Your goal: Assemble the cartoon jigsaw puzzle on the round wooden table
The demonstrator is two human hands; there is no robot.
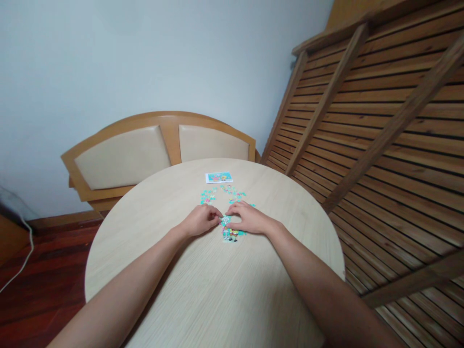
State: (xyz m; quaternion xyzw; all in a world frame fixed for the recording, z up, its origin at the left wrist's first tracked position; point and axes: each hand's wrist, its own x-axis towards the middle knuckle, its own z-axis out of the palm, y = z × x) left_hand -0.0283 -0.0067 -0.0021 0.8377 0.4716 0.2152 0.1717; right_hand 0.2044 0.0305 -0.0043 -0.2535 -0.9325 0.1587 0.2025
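Observation:
A partly joined jigsaw puzzle (pixel 226 233) with cartoon figures on a turquoise ground lies flat near the middle of the round table. At its upper left edge, my left hand (pixel 202 220) is closed in a pinch, with what looks like a small puzzle piece at the fingertips. My right hand (pixel 250 218) curves over the puzzle's right side, thumb and forefinger apart, the fingertips at its upper part. The hand hides some of the joined area. Loose puzzle pieces (pixel 208 196) lie scattered just beyond both hands, mostly turquoise.
Behind the loose pieces lies a flat picture card or box (pixel 219 177) with a cartoon print. The round table (pixel 163 290) has a pale wood top. A padded headboard (pixel 123 154) stands behind it, and a slatted wooden frame (pixel 362 130) leans along the right.

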